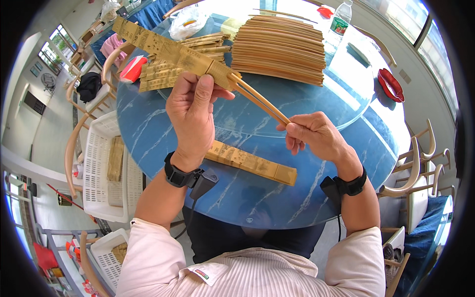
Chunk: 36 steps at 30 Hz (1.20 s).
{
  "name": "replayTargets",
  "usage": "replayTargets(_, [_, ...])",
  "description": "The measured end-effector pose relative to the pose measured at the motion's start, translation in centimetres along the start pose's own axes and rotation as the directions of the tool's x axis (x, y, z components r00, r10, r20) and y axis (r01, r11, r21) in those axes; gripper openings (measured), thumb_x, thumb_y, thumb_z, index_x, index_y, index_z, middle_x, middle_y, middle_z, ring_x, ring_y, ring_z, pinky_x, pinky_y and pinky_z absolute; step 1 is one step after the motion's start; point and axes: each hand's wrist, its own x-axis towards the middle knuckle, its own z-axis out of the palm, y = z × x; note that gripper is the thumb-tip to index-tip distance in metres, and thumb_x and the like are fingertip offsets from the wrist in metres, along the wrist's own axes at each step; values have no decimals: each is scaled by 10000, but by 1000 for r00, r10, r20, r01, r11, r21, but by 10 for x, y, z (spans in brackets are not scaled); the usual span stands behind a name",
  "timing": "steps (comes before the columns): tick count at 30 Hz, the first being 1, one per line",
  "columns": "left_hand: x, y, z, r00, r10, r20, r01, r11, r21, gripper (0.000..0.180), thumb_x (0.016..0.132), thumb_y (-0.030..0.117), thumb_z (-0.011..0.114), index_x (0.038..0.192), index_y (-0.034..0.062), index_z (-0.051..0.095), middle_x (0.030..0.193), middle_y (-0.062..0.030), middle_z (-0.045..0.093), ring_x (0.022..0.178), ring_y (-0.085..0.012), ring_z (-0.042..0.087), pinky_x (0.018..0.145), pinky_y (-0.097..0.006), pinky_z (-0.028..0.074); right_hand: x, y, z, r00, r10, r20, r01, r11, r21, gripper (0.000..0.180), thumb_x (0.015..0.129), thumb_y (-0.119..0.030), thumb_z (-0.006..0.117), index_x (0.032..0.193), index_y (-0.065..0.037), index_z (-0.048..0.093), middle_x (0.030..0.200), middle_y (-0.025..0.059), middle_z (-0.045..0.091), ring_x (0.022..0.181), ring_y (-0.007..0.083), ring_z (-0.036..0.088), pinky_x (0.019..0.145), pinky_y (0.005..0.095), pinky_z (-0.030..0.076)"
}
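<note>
My left hand (pixel 192 111) pinches a long gold printed paper chopstick sleeve (pixel 166 51) between thumb and fingers, tilted up toward the far left. A pair of wooden chopsticks (pixel 260 103) reaches into the sleeve's lower right end. Closed around their other ends is my right hand (pixel 319 134). How far the sticks go inside the sleeve is hidden. On the table below my hands lies another gold sleeve (pixel 255 163), slanting down to the right. Behind my left hand is a pile of gold sleeves (pixel 158 76). A large stack of bare chopsticks (pixel 277 49) sits beyond, right of that pile.
The round blue marbled table (pixel 237 203) carries a glass turntable, a water bottle (pixel 340 22), a plastic bag (pixel 189 22) and a red dish (pixel 391 85). White plastic baskets (pixel 94 168) with gold bundles stand at the left. Wooden chairs (pixel 425 171) surround the table.
</note>
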Motion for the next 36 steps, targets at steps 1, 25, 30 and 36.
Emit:
replayTargets(1, [0,0,-1,1000,9,1,-9,1000,-6,150,1097,144,626,1063,-2,635,999,-128,770,822,-189,758,772,-314,630,-1,-2,-1,999,35,15,-35,999,5,335,1112,-265,609,1087,22,781,764,50,710,655,130,688,625,261,545])
replayTargets(25, [0,-2,0,989,-150,13,146,972,183,178,1088,185,648,1035,17,672,952,-113,785,812,-151,761,672,-277,597,-6,-9,-14,973,78,216,-92,994,54,429,1107,-339,603,1007,25,805,803,73,789,675,118,739,523,245,564])
replayTargets(30, [-4,-5,6,977,-211,31,203,963,180,167,1085,173,650,1039,15,678,938,-111,782,801,-152,758,671,-265,593,-3,-6,-16,976,9,216,-19,999,47,444,1109,-361,597,1018,22,801,774,71,776,615,113,713,499,236,541])
replayTargets(36, [-15,-13,12,959,-270,85,241,936,259,167,1074,172,671,1032,10,682,927,-98,769,778,-146,738,671,-265,573,4,0,-4,986,-4,164,-11,996,89,460,1124,-345,569,920,22,757,702,63,732,557,91,654,495,233,494])
